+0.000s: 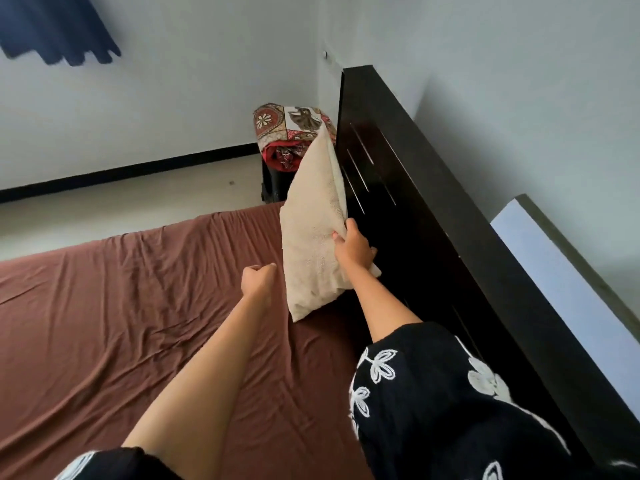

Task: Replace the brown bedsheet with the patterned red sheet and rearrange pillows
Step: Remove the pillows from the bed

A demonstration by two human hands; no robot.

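Pillow coming off the brown bedsheet (138,323)

The right hand (353,249) grips the cream pillow (313,230) at its edge by the headboard (433,237); it looks light and floppy, best held at a corner. The left hand (258,278) is fisted, holding nothing. The patterned red sheet (287,133) lies folded beyond.

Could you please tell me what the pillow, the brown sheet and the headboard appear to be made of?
The pillow, gripped by the right hand, looks like cream fabric with a nubby, towel-like weave. The brown sheet seems a thin, matte cloth, perhaps cotton, judging by its many fine creases. The headboard looks like dark wood or veneer with a smooth, slightly glossy finish and cut slots.
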